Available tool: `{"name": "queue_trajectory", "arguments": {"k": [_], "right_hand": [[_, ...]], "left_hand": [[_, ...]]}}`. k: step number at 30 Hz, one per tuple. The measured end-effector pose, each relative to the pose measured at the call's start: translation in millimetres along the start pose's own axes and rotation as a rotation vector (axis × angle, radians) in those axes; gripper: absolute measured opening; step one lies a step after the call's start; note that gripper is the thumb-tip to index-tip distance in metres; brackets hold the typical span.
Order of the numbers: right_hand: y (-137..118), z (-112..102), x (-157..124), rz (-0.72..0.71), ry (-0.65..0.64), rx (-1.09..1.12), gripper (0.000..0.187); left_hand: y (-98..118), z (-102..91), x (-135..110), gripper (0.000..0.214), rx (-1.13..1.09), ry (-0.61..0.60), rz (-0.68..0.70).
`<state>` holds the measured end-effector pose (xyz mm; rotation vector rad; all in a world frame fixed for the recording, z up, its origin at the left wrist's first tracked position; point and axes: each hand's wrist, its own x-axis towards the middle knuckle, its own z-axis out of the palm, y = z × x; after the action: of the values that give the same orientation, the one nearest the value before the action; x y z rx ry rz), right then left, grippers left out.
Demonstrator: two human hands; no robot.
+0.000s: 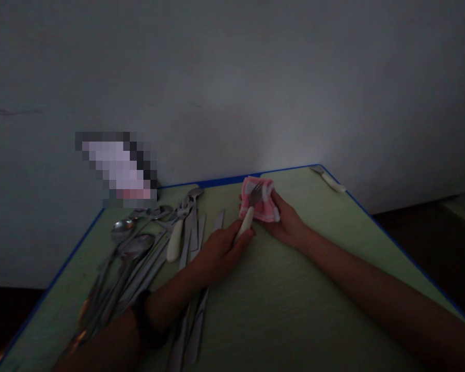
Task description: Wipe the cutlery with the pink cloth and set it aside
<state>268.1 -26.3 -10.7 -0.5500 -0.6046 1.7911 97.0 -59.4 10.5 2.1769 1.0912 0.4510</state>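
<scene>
In the head view, my left hand (220,250) is closed around the white handle of a fork (246,219), whose metal head points away from me. That head rests against a pink and white checked cloth (269,207). My right hand (289,219) grips the cloth from behind and from the right, its fingers mostly hidden under the fabric. Several table knives (218,219) lie beside and beneath my left forearm. A white-handled utensil (174,242) rests among the cutlery just left of my left hand.
Several spoons (139,244) and other metal cutlery are heaped on the left of the green, blue-edged table (310,289). At the far right corner lies another white-handled fork (332,182). A pixelated object (118,168) stands at the back left, before a grey wall (232,93).
</scene>
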Motion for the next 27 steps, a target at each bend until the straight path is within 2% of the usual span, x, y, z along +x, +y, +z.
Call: {"name": "queue_trajectory", "arguments": {"k": [5, 7, 15, 21, 27], "right_hand": [[3.7, -1.2, -2.3, -0.1, -0.016, -0.101, 0.017], [4.2, -1.6, -3.2, -0.114, -0.026, -0.14, 0.018], [2.9, 0.7, -5.0, -0.072, -0.028, -0.163, 0.017], [1.3, 4.9, -4.0, -0.076, 0.035, -0.081, 0.017], [0.3, -7.1, -1.8, 0.006, 0.037, 0.002, 0.013]], "left_hand": [[0.1, -0.2, -0.3, 0.033, -0.002, -0.009, 0.008], [0.8, -1.0, -0.4, 0.033, -0.01, -0.018, 0.013], [0.1, -0.8, -0.8, 0.033, 0.006, -0.032, 0.019], [-2.0, 0.1, -0.2, 0.032, 0.031, -0.03, 0.004], [-0.8, -0.7, -0.7, 0.033, 0.019, -0.022, 0.018]]}}
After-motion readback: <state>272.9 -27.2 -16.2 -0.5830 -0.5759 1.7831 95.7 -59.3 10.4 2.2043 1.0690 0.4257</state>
